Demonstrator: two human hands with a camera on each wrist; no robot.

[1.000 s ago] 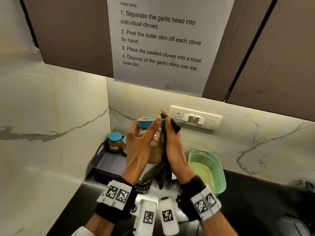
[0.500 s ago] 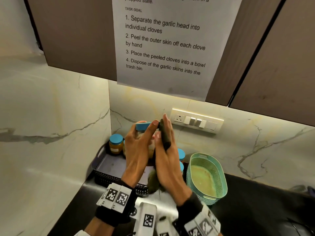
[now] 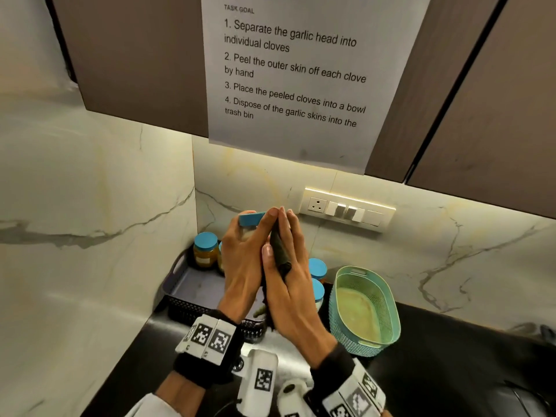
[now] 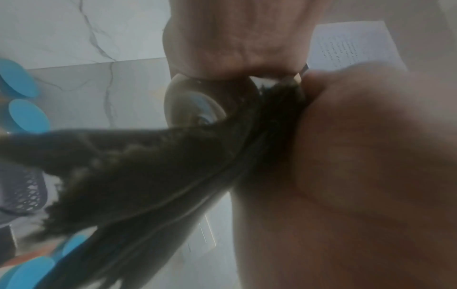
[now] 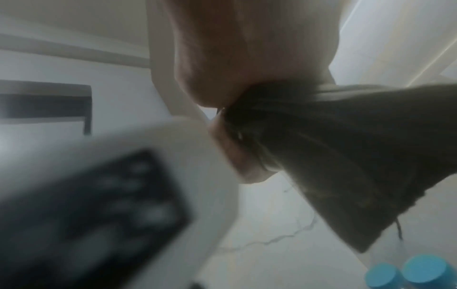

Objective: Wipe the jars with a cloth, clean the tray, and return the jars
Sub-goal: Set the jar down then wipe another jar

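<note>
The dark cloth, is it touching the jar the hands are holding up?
Touching. The left wrist view shows the dark cloth bunched right against the jar, with the right hand pressing it there.

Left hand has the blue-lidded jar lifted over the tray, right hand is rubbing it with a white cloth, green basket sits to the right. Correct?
One slip: the cloth is dark olive green, not white, as the head view shows. The rest stands: the left hand holds the blue-lidded jar above the tray, the right hand presses the cloth to it, and the green basket sits to the right.
</note>
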